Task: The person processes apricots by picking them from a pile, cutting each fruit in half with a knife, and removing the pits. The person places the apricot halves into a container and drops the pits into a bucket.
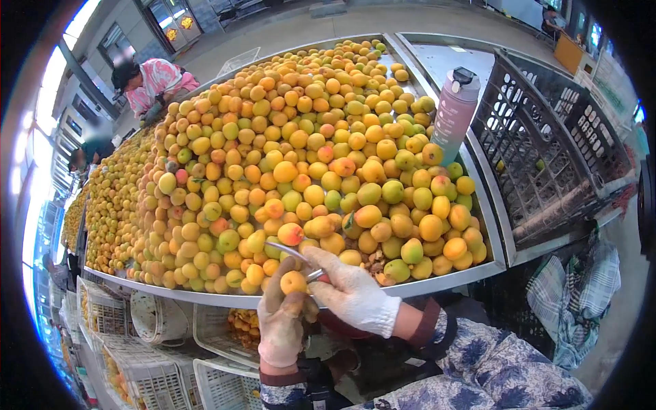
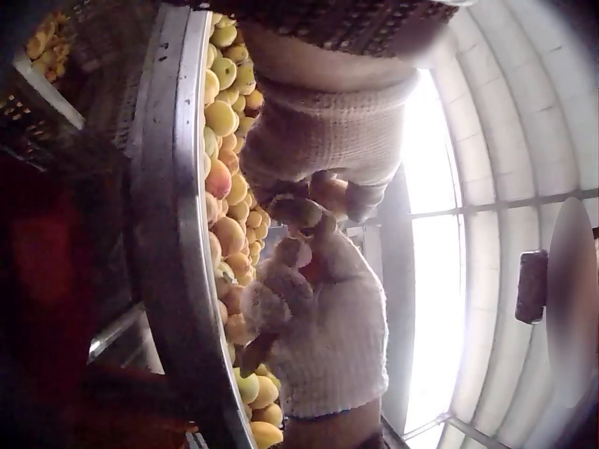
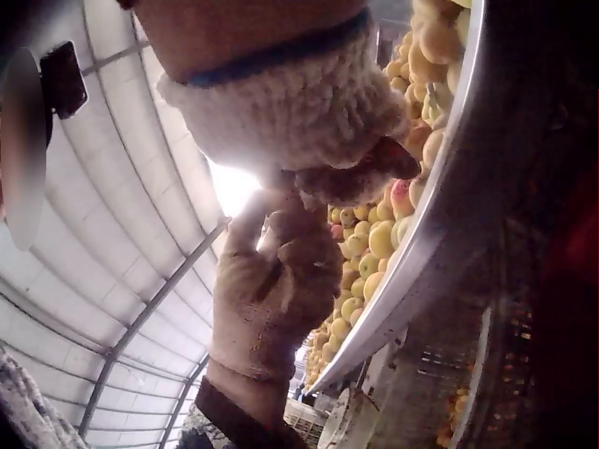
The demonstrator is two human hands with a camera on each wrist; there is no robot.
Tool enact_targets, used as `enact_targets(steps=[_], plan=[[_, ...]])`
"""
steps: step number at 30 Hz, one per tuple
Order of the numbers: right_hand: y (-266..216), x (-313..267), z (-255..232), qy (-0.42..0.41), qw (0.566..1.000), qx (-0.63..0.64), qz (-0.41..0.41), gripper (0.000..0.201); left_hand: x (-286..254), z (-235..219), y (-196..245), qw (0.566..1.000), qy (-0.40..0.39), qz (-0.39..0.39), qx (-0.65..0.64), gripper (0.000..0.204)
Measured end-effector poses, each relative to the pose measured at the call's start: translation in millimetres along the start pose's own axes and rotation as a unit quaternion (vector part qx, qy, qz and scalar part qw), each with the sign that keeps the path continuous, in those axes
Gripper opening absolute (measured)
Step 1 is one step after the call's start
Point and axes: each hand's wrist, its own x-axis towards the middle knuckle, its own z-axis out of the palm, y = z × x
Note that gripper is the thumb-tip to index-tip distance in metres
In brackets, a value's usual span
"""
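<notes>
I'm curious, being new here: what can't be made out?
Head view: underside of held fruit, covered by left-hand grip.
Head view: rest of metal tool, inside right-hand grip.
Head view: markings on bottle, too small to read.
Left wrist view: dark red patch, too shadowed to identify.

White glare from bright panels (image 1: 50, 89) at the head view's left, fisheye-bent edges, black corners, backlit, soft wrist views.

Bottle (image 1: 454, 113), upper right of head view: pale printed marks, too small to read.
Door emblems (image 1: 171, 33), upper left: illegible.
Readable text: none.
</notes>
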Motion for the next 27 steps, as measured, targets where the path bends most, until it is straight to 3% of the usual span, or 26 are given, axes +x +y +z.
enact_targets(steps=[2, 6, 7, 9, 13, 16, 18, 22, 25, 27], plan=[[-8.7, -0.8, 2.6, 0.004, 1.0, -0.024, 0.01, 0.055, -1.9, -4.0, 2.3, 0.999, 0.036, -0.02, 0.032, 0.065], [-6.1, -2.4, 10.5, 0.01, 0.996, -0.089, -0.011, 0.055, -3.2, 1.6, -0.1, 0.997, 0.07, 0.02, 0.036, 0.063], [-4.4, -2.3, 11.8, 0.012, 0.995, -0.101, -0.007, 0.056, -1.4, -0.8, -2.3, 0.997, 0.071, 0.02, 0.035, 0.063], [-2.8, -3.0, 13.4, 0.014, 0.993, -0.113, -0.002, 0.056, 3.3, -6.6, -8.5, 0.995, 0.054, 0.019, -0.082, 0.065], [-2.2, -5.4, 14.7, 0.026, 0.992, -0.125, -0.009, 0.057, -0.2, -11.7, -8.0, 0.998, 0.043, 0.04, -0.037, 0.066], [4.8, -4.8, 15.5, 0.032, 0.991, -0.132, -0.016, 0.057, 1.7, -17.5, -17.3, 0.994, 0.046, 0.001, -0.099, 0.065], [13.5, -4.1, 16.0, 0.037, 0.998, -0.056, -0.013, 0.058, 2.0, -15.6, -18.0, 0.996, 0.028, 0.0, -0.089, 0.064], [-3.2, -7.3, 7.8, 0.039, 0.989, -0.142, -0.01, 0.06, 3.9, -5.0, -21.1, 0.994, 0.037, -0.023, -0.105, 0.065], [-4.9, -9.7, 5.6, 0.038, 0.987, -0.156, -0.003, 0.061, 1.7, 7.3, -19.0, 0.996, 0.037, -0.018, -0.085, 0.066], [-12.7, -12.3, 3.3, 0.028, 0.986, -0.162, 0.023, 0.06, -1.2, 11.2, -19.2, 0.998, 0.038, 0.015, 0.049, 0.064]])
